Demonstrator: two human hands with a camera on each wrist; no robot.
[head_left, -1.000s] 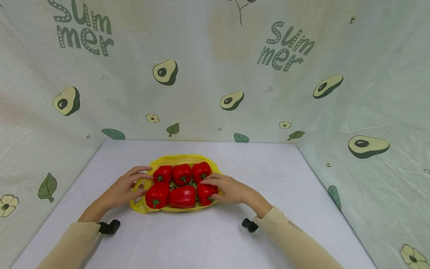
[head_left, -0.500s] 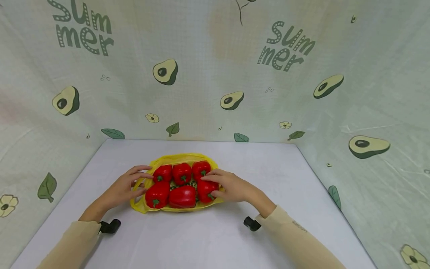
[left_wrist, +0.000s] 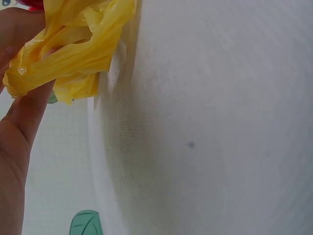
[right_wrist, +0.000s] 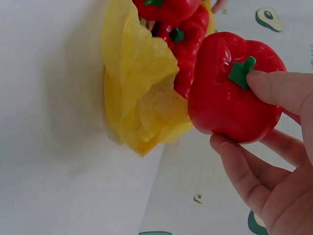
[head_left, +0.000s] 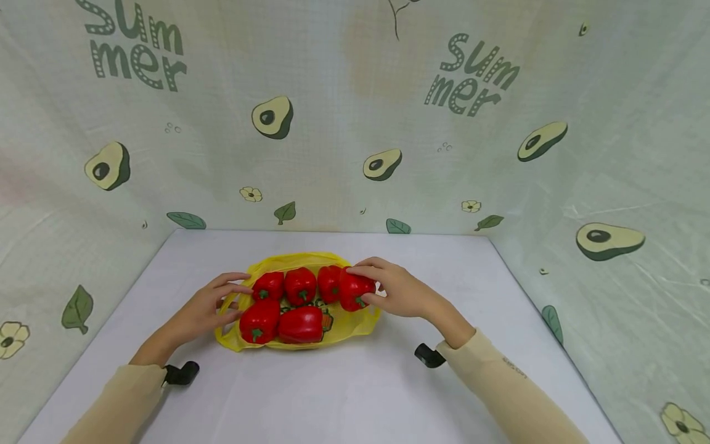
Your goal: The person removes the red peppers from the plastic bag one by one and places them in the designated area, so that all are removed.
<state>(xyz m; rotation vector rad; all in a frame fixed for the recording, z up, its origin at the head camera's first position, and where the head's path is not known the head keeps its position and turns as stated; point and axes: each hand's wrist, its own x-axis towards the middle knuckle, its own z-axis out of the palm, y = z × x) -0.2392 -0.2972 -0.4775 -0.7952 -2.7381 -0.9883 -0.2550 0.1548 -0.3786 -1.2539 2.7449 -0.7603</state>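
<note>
In the head view, a yellow plastic bag (head_left: 355, 327) lies open on the white table with several red bell peppers inside. My right hand (head_left: 402, 288) pinches one red bell pepper (head_left: 355, 291), raised above the bag's right end. The right wrist view shows the thumb by the green stem of this bell pepper (right_wrist: 215, 110) and fingertips under its side. At the bag's left end rests my left hand (head_left: 202, 314), its fingers spread. Up close in the left wrist view, the yellow plastic (left_wrist: 78, 73) loops over part of the left hand (left_wrist: 29, 107).
Along the back of the bag stand three bell peppers, including the middle one (head_left: 300, 285). At its front lie two more, one on its side (head_left: 301, 325). The table (head_left: 310, 394) meets a patterned cloth backdrop (head_left: 327, 185) at the back and sides.
My right hand has taken the front-right bell pepper and lifted it up, back and to the right. A printed patch of the bag shows where it sat. The left hand stays put.
</note>
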